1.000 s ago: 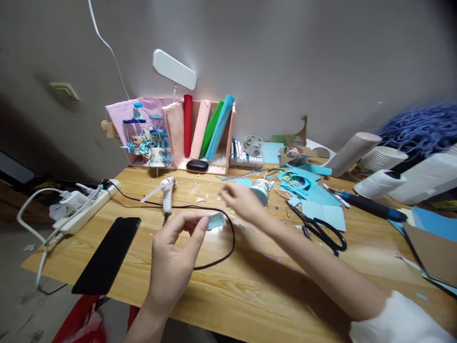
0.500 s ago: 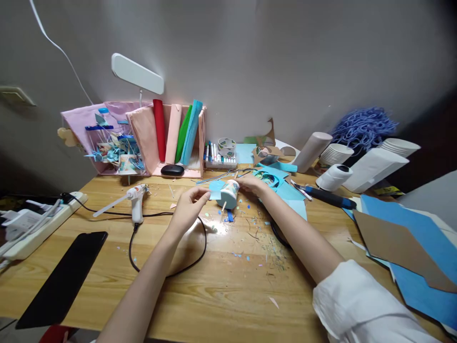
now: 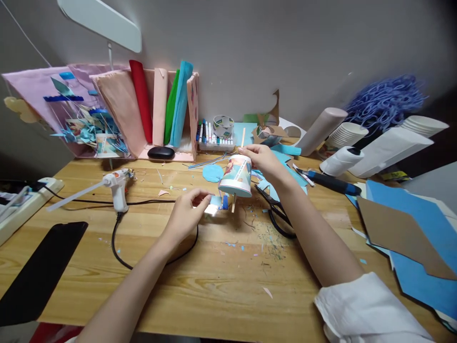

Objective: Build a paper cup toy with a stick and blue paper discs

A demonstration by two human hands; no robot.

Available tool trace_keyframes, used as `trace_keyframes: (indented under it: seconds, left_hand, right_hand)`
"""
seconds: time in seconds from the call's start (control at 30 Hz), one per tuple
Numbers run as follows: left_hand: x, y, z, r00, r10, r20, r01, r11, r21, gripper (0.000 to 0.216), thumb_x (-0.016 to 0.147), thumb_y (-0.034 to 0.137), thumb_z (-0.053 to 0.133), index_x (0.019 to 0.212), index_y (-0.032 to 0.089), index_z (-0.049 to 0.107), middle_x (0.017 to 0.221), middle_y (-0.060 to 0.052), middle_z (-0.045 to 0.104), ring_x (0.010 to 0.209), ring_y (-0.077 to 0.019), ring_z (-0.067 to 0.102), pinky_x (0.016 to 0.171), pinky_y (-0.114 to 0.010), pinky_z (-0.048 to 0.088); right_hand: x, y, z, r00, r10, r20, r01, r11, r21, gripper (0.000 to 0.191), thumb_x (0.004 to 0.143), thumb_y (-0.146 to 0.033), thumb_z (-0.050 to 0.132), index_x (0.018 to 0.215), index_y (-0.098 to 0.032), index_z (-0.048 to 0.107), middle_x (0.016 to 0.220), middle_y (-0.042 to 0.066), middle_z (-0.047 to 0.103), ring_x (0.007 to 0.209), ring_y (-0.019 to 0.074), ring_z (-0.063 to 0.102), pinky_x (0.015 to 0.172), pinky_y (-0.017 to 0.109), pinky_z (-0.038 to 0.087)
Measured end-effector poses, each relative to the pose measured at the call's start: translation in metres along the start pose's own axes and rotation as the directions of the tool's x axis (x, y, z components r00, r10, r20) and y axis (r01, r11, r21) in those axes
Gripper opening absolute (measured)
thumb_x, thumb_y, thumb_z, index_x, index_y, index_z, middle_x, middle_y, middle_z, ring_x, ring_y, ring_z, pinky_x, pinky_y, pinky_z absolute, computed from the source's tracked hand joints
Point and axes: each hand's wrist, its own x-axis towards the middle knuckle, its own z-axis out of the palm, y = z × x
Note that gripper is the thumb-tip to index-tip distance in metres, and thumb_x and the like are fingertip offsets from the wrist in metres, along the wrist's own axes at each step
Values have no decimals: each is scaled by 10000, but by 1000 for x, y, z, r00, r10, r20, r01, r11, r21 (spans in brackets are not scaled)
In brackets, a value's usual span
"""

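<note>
My right hand (image 3: pixel 262 159) grips the top of an upturned printed paper cup (image 3: pixel 236 176) with a thin wooden stick (image 3: pixel 243 137) run through it, held just above the wooden desk (image 3: pixel 214 276). My left hand (image 3: pixel 185 214) pinches a small light-blue paper piece (image 3: pixel 215 202) at the cup's lower rim, next to a small dark-blue piece (image 3: pixel 225 202). A light-blue paper circle (image 3: pixel 213 173) lies behind the cup. Black scissors (image 3: pixel 278 214) lie under my right forearm.
A white glue gun (image 3: pixel 116 186) with a black cord lies at left, beside a black phone (image 3: pixel 39 271) and a power strip (image 3: pixel 21 205). Pink organiser with paper rolls (image 3: pixel 157 114) and markers (image 3: pixel 216 140) stands at the back. Blue and brown sheets (image 3: pixel 410 233), white rolls (image 3: pixel 339 162) fill the right.
My right hand has lifted the cup from lying on its side to mouth down above the desk. My left hand has brought the blue piece down to the cup's lower rim. The view moved closer.
</note>
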Motion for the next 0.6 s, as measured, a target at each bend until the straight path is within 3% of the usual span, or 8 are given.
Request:
trace_keyframes:
  seconds: [0.23,0.6]
  left_hand:
    - [-2,-4,9,1000,-20,7,20,1000,-8,229,786,339,569,846,156,692,839,-57,704,742,-173,604,684,-267,441]
    - [-6,1,10,1000,-7,10,7,1000,-5,219,793,306,559,829,145,702,818,-58,709,730,-173,610,676,-264,437]
  right_hand:
    - [1,6,16,1000,20,-18,-20,999,-39,318,735,-395,590,543,-161,491,498,-47,380,453,66,293,462,241,215]
    - [-1,7,17,999,-30,21,33,984,-178,339,776,-363,554,513,-161,484,440,-65,338,455,68,305,484,251,225]
